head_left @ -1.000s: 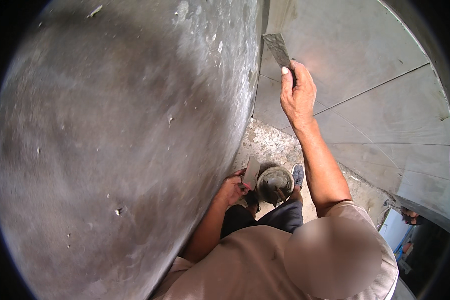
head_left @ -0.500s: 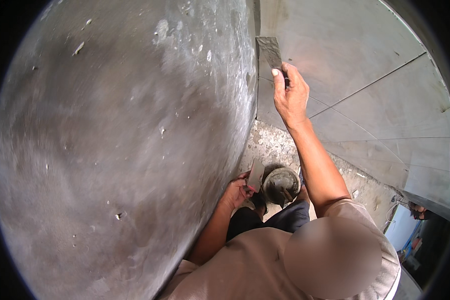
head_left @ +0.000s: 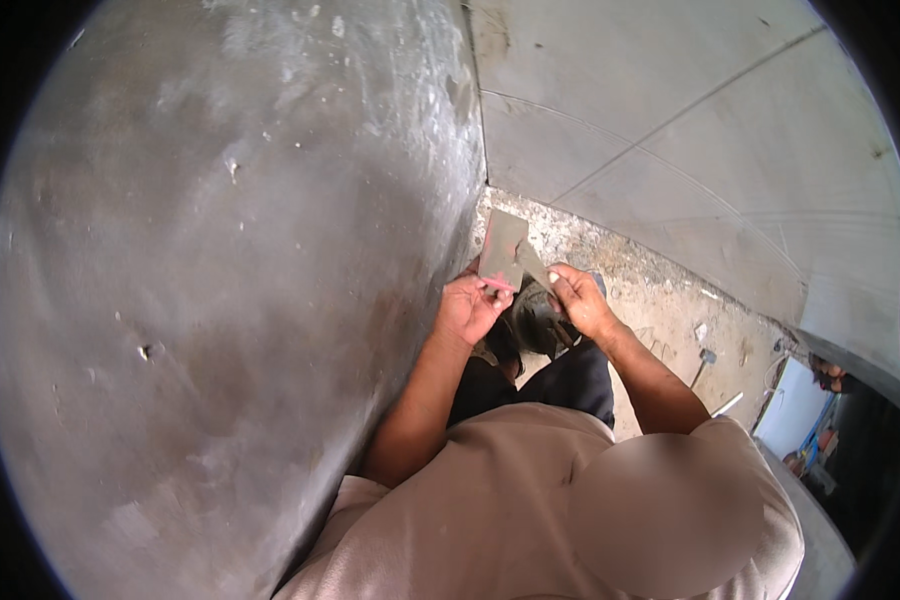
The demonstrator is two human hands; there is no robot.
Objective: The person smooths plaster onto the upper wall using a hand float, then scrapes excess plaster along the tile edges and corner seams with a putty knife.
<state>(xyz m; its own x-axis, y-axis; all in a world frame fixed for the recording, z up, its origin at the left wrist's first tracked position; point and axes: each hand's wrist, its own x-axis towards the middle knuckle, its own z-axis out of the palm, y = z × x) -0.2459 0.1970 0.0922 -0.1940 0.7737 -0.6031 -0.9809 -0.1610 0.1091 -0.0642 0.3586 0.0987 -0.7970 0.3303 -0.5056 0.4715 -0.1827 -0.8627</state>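
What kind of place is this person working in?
Probably a building site at the plastering stage: a grey, freshly skimmed wall, a rough concrete floor, and a flat metal plastering blade in the left hand.

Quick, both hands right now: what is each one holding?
Left hand: closed on a flat plaster board.
Right hand: closed on a scraper blade that meets the board.

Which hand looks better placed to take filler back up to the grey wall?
Probably the right hand: it grips the narrow putty knife, blade against the flat plate that the left hand steadies in front of the wall.
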